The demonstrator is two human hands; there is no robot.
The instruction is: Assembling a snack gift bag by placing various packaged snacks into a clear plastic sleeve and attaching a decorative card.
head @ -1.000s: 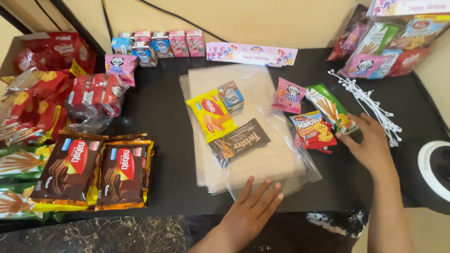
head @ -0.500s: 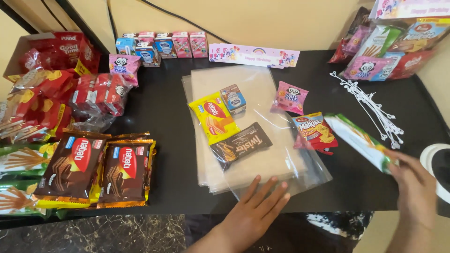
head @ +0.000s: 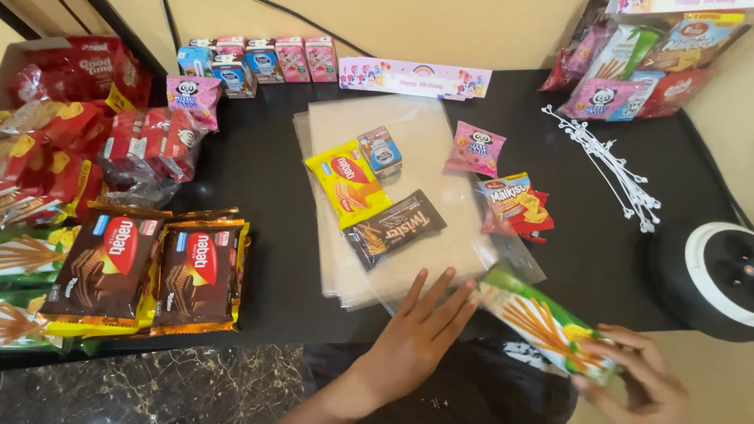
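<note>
Right hand (head: 638,385) grips green-and-white foil stick-biscuit packet (head: 543,326); left hand (head: 420,334) flat, fingers spread, on clear plastic bag stack (head: 440,259); black bench (head: 267,180).

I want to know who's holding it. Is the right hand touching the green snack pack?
Touching. The head view shows the right hand with fingers wrapped over the lower end of the green snack pack, holding it off the table.
</note>
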